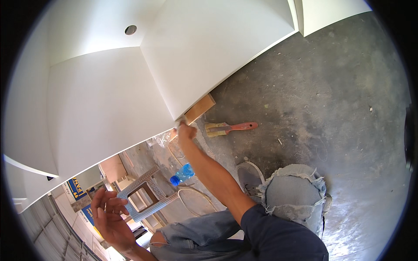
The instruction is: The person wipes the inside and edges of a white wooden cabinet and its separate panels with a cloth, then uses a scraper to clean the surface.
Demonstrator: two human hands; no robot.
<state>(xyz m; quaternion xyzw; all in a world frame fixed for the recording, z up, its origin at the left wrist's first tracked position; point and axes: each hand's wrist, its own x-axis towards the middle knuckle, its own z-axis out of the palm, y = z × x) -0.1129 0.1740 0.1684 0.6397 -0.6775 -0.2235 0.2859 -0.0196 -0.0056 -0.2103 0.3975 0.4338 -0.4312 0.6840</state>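
My right hand (187, 130) reaches to the lower corner of a white cabinet panel (91, 100). Its fingers are closed at that corner, and a small whitish bit shows by the fingertips; I cannot make out what they hold. My left hand (111, 219) is raised at the lower left, palm turned up, with fingers apart, loosely bent and nothing in them. A paintbrush (235, 126) with a red handle and pale bristles lies on the floor to the right of my right hand. A strip of wood (200, 108) sits under the cabinet's edge beside that hand.
A blue-capped plastic bottle (183, 174) lies left of my right forearm. Clear plastic wrap (160, 139) is near the cabinet edge. A bubble-wrapped frame (146, 195) and blue-and-yellow boxes (78, 189) stand at the lower left. Grey concrete floor (326, 95) spreads to the right.
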